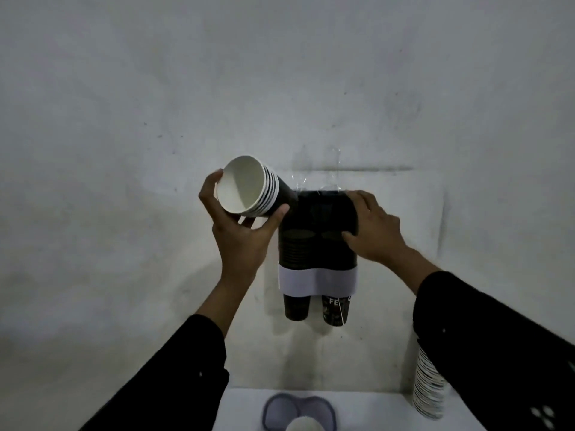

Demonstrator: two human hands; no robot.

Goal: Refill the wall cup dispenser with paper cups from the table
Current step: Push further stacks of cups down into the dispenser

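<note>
The dark wall cup dispenser hangs on the wall at centre, with a white band near its bottom. Two dark cups stick out below it. My left hand grips a short stack of nested paper cups, dark outside and white inside, tilted with the open mouths toward me at the dispenser's upper left corner. My right hand rests on the dispenser's upper right side, fingers over its top edge and thumb on its front.
A white table lies below against the wall. On it sit a grey figure-eight lid, a white cup rim at the bottom edge, and a tall stack of cups at the right, partly behind my right sleeve.
</note>
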